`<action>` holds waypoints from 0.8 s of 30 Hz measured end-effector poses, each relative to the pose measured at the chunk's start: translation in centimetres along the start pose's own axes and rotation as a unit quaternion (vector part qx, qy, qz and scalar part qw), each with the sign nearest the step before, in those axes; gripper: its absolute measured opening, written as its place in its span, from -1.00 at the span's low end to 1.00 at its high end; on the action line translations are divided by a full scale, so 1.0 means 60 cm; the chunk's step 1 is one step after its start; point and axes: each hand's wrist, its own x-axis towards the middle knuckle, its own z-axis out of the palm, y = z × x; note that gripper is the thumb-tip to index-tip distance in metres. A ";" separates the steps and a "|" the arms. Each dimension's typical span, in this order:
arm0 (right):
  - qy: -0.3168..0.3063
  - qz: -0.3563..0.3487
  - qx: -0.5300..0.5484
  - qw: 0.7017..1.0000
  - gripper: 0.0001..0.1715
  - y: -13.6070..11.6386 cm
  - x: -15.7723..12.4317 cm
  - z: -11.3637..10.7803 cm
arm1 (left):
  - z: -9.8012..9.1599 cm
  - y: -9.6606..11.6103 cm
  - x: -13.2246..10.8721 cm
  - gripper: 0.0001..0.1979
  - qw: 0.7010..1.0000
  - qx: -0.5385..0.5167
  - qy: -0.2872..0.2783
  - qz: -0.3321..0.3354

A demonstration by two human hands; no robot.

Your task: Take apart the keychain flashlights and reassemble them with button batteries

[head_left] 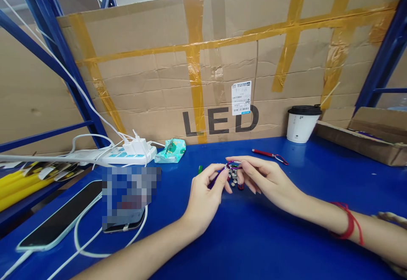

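My two hands meet over the middle of the blue table (pixel 254 237). My left hand (pixel 206 195) pinches one side of a small purple carabiner clip (pixel 233 165) with metal pieces hanging under it. From the other side my right hand (pixel 263 176) pinches the same clip, fingers curled; a red cord is tied round that wrist. A red pen-like piece with a clip (pixel 270 155) lies just behind my right hand. A small green bit (pixel 200 169) shows beside my left fingers.
A taped cardboard sheet marked LED (pixel 219 80) stands as a back wall. A white lidded cup (pixel 302 123) sits at the back right beside a cardboard box (pixel 362 138). At left are a power strip (pixel 121 155), a tissue pack (pixel 171 150) and two phones on cables (pixel 60 220).
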 end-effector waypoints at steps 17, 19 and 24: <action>-0.006 -0.036 -0.038 0.999 -0.66 0.002 0.005 -0.003 | -0.003 -0.008 0.003 -0.74 0.999 -0.024 0.021 -0.010; -0.002 -0.031 -0.036 0.999 -0.66 0.003 0.005 -0.003 | -0.004 -0.009 0.004 -0.76 1.000 -0.014 0.026 -0.005; 0.021 0.016 -0.032 0.999 -0.65 0.005 0.004 -0.002 | -0.004 -0.008 0.005 -0.81 0.999 0.027 0.038 0.009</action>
